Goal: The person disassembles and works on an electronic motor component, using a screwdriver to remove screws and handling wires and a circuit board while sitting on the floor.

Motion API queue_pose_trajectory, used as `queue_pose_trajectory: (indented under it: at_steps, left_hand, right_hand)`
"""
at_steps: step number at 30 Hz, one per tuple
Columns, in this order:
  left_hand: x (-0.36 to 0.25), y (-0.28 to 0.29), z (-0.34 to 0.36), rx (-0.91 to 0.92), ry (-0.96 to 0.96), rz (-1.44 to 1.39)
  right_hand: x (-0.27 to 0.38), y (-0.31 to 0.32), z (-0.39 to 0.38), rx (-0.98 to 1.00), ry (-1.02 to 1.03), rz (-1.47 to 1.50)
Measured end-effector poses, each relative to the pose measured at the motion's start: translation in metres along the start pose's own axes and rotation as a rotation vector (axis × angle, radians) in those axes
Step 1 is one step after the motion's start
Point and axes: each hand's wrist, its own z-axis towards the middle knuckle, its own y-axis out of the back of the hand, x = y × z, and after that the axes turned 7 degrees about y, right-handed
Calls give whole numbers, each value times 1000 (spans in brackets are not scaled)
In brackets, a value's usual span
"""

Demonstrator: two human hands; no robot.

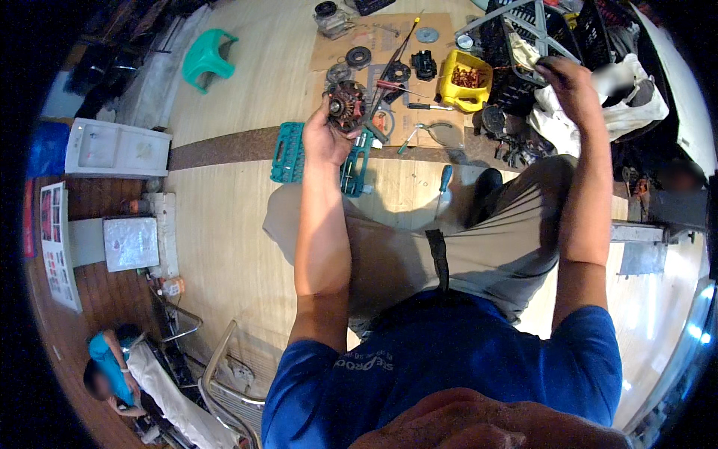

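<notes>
Across the chest of the blue shirt (pixel 464 337) runs pale lettering (pixel 370 361), turned upside down and partly legible. Well left of the shirt, a white poster (pixel 58 247) bears rows of small print (too tiny to read).

From head height, one wide fisheye view looks steeply down over nearby trousers (pixel 393 262) and floor (pixel 232 194). Toward the edges, darkness seems to hide detail.
</notes>
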Motion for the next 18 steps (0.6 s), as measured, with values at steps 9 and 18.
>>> queue_pose_trajectory:
  at_steps: [9, 18]
  left_hand:
    - [17, -16, 16, -33, -92, -169]
    - [78, -72, -7, -27, 124, 297]
  right_hand:
    - [-52, 86, -163, 169, -424, -127]
    - [0, 52, -252, 467, -541, -10]
